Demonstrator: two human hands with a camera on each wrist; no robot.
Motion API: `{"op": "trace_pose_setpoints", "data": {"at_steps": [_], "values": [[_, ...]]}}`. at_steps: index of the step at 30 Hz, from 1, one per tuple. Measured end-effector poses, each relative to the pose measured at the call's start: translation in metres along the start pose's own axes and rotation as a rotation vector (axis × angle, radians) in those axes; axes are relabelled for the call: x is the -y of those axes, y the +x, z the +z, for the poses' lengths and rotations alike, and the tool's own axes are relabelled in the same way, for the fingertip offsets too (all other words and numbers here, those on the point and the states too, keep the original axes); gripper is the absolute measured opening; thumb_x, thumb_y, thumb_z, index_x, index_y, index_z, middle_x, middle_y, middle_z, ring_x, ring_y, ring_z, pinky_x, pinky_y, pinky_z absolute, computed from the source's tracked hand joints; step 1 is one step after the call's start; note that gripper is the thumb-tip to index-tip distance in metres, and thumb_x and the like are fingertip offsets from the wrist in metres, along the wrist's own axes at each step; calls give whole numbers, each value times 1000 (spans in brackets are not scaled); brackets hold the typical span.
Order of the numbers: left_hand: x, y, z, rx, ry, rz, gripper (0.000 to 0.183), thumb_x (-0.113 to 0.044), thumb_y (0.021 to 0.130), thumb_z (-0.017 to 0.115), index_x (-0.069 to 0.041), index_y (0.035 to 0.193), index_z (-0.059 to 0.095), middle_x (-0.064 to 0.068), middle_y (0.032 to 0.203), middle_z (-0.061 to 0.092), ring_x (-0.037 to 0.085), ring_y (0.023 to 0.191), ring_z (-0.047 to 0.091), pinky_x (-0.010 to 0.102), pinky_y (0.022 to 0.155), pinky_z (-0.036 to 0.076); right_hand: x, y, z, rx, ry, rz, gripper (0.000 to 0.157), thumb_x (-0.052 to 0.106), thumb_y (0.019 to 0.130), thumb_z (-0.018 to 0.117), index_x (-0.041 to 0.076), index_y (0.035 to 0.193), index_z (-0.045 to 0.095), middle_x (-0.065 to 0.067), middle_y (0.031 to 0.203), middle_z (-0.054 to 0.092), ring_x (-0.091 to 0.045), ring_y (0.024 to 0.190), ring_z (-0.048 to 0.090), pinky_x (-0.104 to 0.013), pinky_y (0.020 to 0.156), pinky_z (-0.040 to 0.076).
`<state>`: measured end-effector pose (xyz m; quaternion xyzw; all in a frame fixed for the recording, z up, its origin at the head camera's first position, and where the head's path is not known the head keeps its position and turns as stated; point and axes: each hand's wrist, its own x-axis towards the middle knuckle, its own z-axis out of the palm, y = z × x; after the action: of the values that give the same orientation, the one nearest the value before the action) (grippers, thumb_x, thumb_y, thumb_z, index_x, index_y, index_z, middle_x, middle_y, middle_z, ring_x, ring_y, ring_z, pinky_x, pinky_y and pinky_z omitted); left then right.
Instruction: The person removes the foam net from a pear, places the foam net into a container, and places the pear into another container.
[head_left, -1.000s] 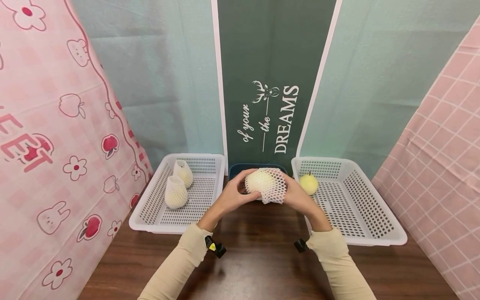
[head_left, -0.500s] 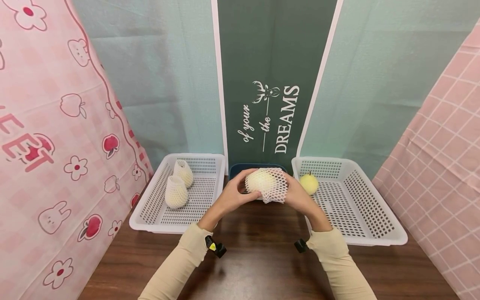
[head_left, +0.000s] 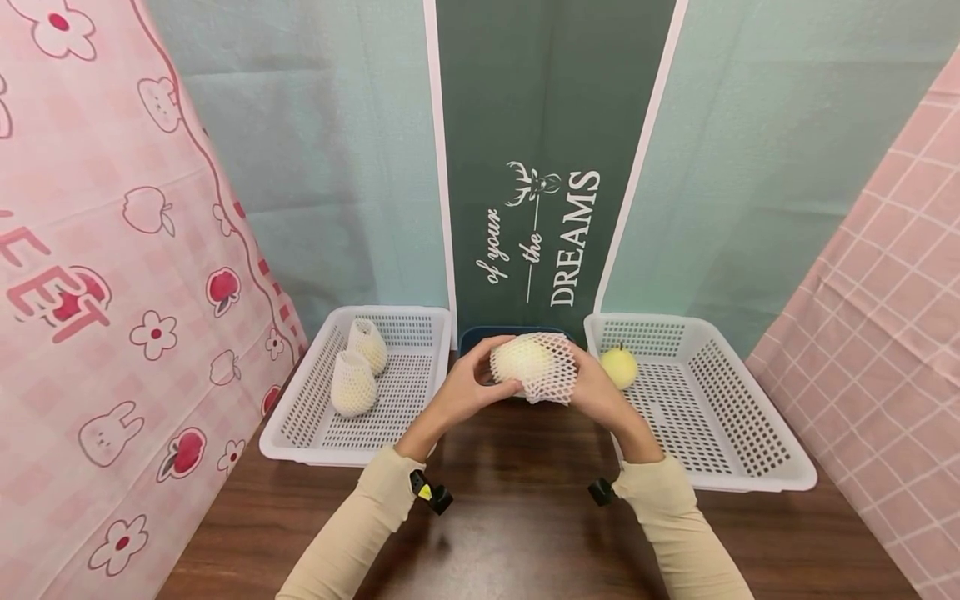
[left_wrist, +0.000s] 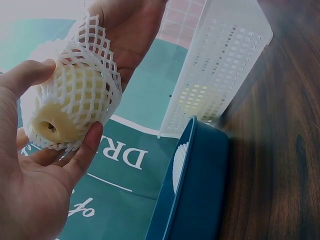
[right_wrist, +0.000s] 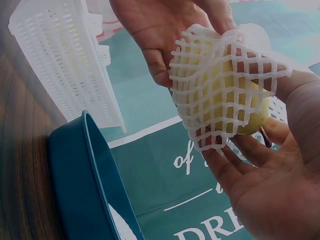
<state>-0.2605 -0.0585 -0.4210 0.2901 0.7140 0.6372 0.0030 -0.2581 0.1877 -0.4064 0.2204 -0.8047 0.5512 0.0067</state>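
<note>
Both hands hold a pale yellow pear [left_wrist: 56, 122] in a white foam net sleeve [head_left: 557, 371], raised above the table in the head view. My left hand [head_left: 463, 390] grips the netted pear, thumb on one side and fingers on the other; the pear's blossom end shows bare in the left wrist view. My right hand [head_left: 598, 393] holds the loose end of the sleeve. In the right wrist view its thumb lies under the mesh, its fingers are beneath the pear, and a dark stem pokes out near them.
The left white basket [head_left: 300, 446] holds two netted pears [head_left: 354, 385]. A bare pear [head_left: 619, 367] sits in the right white basket [head_left: 750, 482]. Behind my hands a dark blue bin [left_wrist: 205, 185] contains something white. All stand on a brown wooden table [head_left: 510, 533].
The hands stay almost in place around the pear. The foam sleeve's loose end has lifted very slightly; the baskets and their pears are unchanged.
</note>
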Motion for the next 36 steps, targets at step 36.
{"op": "trace_pose_setpoints", "data": {"at_steps": [36], "values": [[-3, 0, 1, -49, -71, -43, 56, -8, 97, 77, -10, 149, 54, 17, 145, 64, 23, 122, 69, 28, 95, 60, 0, -1, -7, -64, -30, 40, 67, 10, 96, 78, 3, 156, 49, -21, 151, 59, -33, 137, 57, -19, 101, 48]]}}
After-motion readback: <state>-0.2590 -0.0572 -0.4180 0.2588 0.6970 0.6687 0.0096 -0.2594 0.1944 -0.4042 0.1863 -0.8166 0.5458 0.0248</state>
